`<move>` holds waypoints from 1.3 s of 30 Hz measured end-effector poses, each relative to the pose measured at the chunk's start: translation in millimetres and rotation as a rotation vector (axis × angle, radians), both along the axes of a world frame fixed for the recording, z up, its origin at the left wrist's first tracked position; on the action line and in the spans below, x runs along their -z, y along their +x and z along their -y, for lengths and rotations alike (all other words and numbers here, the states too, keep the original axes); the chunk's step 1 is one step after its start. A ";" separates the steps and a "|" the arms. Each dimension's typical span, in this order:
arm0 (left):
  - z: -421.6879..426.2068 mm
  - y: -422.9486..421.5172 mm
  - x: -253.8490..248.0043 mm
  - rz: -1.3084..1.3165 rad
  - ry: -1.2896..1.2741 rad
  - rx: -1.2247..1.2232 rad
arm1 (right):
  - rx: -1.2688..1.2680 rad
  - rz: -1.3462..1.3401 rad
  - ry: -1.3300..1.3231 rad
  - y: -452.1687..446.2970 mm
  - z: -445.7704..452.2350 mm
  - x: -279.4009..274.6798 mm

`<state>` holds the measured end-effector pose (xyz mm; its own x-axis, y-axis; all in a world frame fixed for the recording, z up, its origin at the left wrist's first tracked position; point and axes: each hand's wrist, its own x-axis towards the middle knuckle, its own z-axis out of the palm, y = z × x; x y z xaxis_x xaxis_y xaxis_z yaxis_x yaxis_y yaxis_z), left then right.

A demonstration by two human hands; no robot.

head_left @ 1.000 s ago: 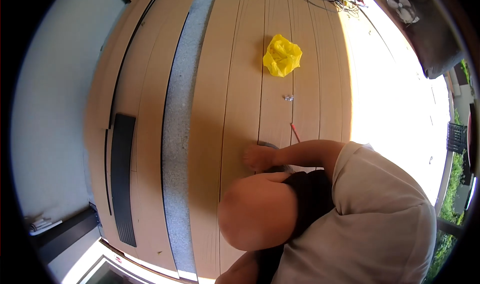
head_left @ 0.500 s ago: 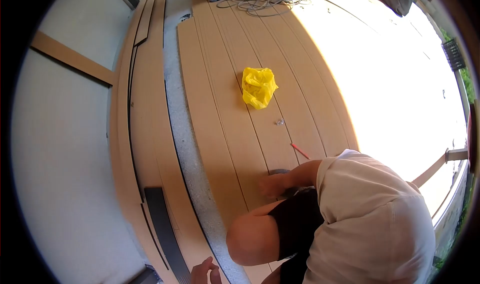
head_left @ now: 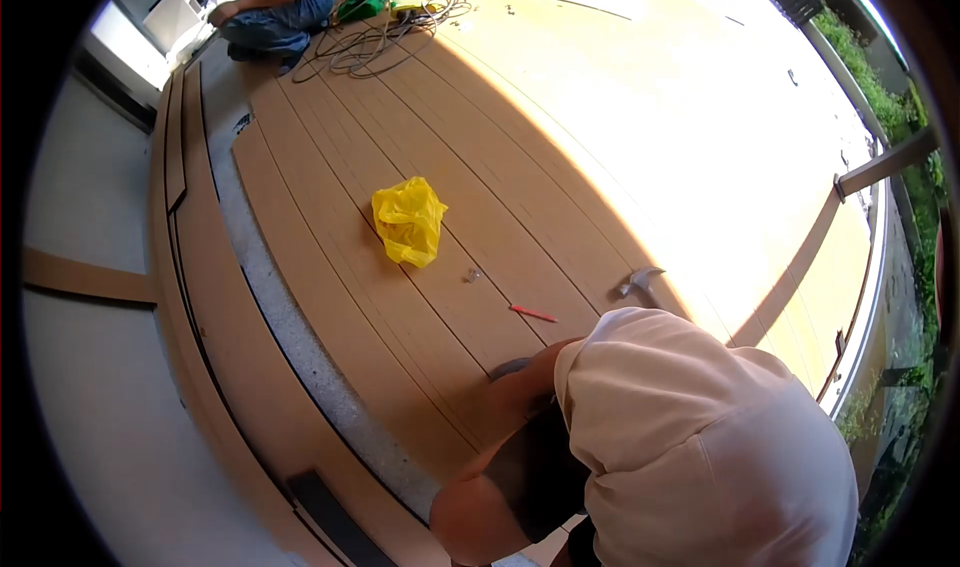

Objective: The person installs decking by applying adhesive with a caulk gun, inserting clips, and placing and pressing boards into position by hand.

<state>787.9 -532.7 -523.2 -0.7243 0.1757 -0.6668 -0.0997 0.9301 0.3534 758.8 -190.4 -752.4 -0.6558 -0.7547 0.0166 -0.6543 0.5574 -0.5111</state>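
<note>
My right hand (head_left: 492,407) reaches down to the brown floor boards (head_left: 350,257), just past my bent knee (head_left: 480,517). Its fingers blend into the boards and are blurred. A dark grey rounded thing (head_left: 509,368) shows beside my forearm, partly hidden; I cannot tell whether the hand grips it. A red pen or pencil (head_left: 533,314) lies just ahead on the boards, with a small clear item (head_left: 472,276) farther off. Beyond my sleeve rests a claw hammer (head_left: 640,283), its handle mostly hidden. My left hand is out of view.
A crumpled yellow plastic bag (head_left: 410,222) lies ahead. At the far end a person (head_left: 275,17) sits beside coiled cable (head_left: 370,52) and a green object (head_left: 362,4). Loose boards (head_left: 230,297) run along the white wall, with a dark strip (head_left: 335,517) on them. A post (head_left: 885,167) stands right.
The view has swung to the right and upward, so the hammer and more of the far person show. My left hand, at the bottom edge before, has left the picture.
</note>
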 end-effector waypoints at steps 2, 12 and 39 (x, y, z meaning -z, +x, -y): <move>-15.0 -13.2 3.7 0.001 -0.018 0.042 | 0.013 -0.003 -0.023 1.1 6.3 0.1; -53.9 -49.0 16.2 0.034 -0.019 0.144 | 0.011 0.000 -0.093 -13.7 32.3 5.6; -28.9 -31.3 11.4 0.107 -0.005 0.095 | -0.149 0.014 -0.123 -12.4 39.2 21.9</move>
<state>756.6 -503.8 -534.7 -0.6296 0.2367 -0.7400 -0.0480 0.9388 0.3411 746.4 -229.6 -774.3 -0.5377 -0.8364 0.1064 -0.7175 0.3876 -0.5788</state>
